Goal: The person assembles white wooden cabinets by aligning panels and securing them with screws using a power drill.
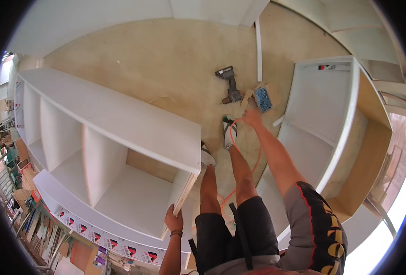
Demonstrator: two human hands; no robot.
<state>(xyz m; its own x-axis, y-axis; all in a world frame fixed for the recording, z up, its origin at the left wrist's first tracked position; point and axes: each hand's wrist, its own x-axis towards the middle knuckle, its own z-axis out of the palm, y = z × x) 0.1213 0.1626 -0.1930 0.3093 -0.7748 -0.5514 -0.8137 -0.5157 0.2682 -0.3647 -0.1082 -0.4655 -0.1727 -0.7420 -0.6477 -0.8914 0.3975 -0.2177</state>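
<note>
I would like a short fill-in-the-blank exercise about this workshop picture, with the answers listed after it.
1. The left hand grips the front edge of the white ____ unit.
2. The right hand reaches down beside an open cardboard box of blue ____.
3. A cordless ____ lies on the plywood floor near that box.
4. The hose by the feet is ____ in colour.

Answers: shelf; screws; drill; orange

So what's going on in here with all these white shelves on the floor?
A person stands between two white cabinet carcasses. Their left hand grips the end panel of the shelf unit lying on its back, while the right hand reaches down toward a small box of blue screws on the plywood floor. A cordless drill lies beside that box, untouched, and an orange cord trails by their feet. The second cabinet lies to the right.
</note>
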